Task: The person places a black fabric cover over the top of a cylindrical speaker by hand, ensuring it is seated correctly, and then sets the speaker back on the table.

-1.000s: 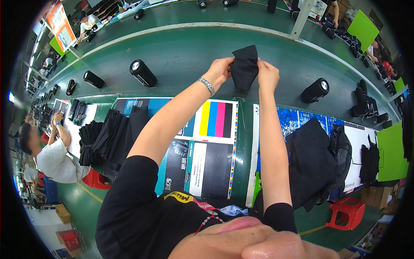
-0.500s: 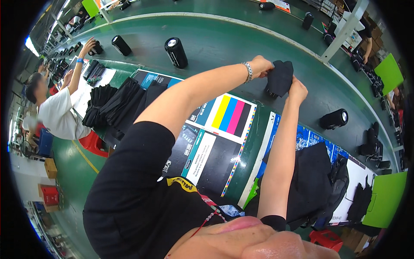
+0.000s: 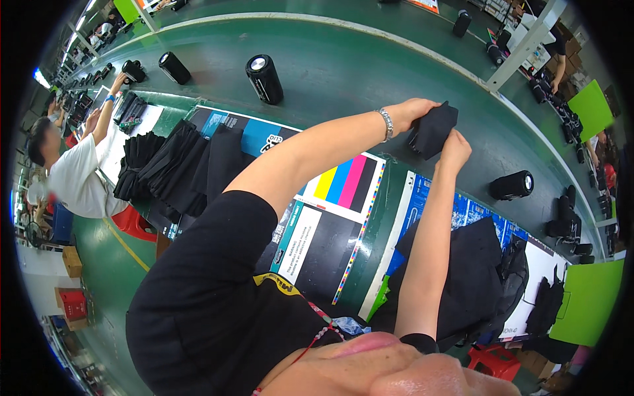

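Over the dark green work surface I hold a piece of black cloth (image 3: 437, 132), perhaps a pouch, out in front of me. My left hand (image 3: 413, 112), with a bracelet at its wrist, is closed on the cloth's upper left edge. On the lower right side, the fingers of my right hand (image 3: 455, 150) pinch it. The cloth hides whatever is inside or beneath it. To the right of my right hand, a black cylindrical speaker (image 3: 512, 185) lies on its side. Another black speaker (image 3: 265, 79) stands upright to the left of my hands.
Stacked black fabric pieces (image 3: 175, 158) lie at left, beside a printed colour sheet (image 3: 340, 178). More black cloth (image 3: 472, 261) is heaped at right. A third speaker (image 3: 175, 67) is farther left, near a co-worker in a white shirt (image 3: 82, 178). A white post (image 3: 525, 49) rises at the far right.
The cloth between my hands has come down a little and now covers the dark ribbed thing that showed below it. The view has shifted slightly, and the co-worker's raised hand is lower.
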`<state>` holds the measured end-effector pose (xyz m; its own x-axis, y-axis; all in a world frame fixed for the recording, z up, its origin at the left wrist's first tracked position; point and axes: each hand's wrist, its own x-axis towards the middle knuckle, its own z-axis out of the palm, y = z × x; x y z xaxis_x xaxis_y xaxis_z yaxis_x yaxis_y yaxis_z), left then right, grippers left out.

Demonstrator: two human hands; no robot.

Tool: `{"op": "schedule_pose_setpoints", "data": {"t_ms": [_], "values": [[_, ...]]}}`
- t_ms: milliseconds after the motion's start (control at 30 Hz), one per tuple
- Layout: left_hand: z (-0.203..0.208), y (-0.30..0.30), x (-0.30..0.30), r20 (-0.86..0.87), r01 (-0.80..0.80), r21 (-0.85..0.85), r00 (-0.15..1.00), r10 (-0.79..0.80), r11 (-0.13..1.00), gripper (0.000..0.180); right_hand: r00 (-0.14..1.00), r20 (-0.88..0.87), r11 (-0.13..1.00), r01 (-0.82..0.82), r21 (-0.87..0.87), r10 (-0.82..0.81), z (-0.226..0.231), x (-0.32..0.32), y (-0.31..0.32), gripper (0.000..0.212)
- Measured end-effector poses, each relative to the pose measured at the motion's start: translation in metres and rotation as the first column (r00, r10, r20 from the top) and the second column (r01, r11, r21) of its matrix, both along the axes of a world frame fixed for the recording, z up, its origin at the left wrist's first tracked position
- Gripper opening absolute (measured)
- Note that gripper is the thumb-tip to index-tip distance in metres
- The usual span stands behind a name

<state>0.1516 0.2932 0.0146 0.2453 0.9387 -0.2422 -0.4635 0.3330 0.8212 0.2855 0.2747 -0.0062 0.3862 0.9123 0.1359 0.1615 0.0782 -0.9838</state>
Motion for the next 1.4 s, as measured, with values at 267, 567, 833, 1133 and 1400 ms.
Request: {"op": "schedule_pose_setpoints", "data": {"t_ms": [267, 567, 833, 1133, 1400], "values": [[-0.030, 0.007, 0.013, -0.089, -0.070, -0.066, 0.994, 0.063, 0.995, 0.019, 0.975, -0.207, 0.996, -0.086, -0.039, 0.076, -0.003, 0.018, 0.000, 0.025], [-0.045, 0.016, 0.029, -0.309, -0.147, 0.118, 0.935, 0.177, 0.982, 0.017, 0.986, 0.164, 0.995, 0.056, -0.088, -0.041, -0.021, 0.041, 0.021, 0.029], [-0.019, 0.034, 0.023, -0.344, -0.217, 0.326, 0.879, 0.329, 0.920, 0.019, 0.962, 0.271, 0.966, 0.081, -0.245, -0.011, -0.012, 0.050, 0.024, 0.028], [0.001, 0.027, 0.072, 0.018, 0.232, 0.448, 0.963, -0.267, 0.864, 0.089, 0.884, -0.395, 0.965, -0.194, 0.179, 0.251, -0.009, 0.059, 0.021, 0.031], [-0.029, 0.047, 0.085, 0.116, 0.219, 0.286, 0.958, -0.261, 0.933, 0.084, 0.911, -0.379, 0.972, -0.214, -0.093, 0.164, -0.029, 0.070, 0.023, 0.029]]}}
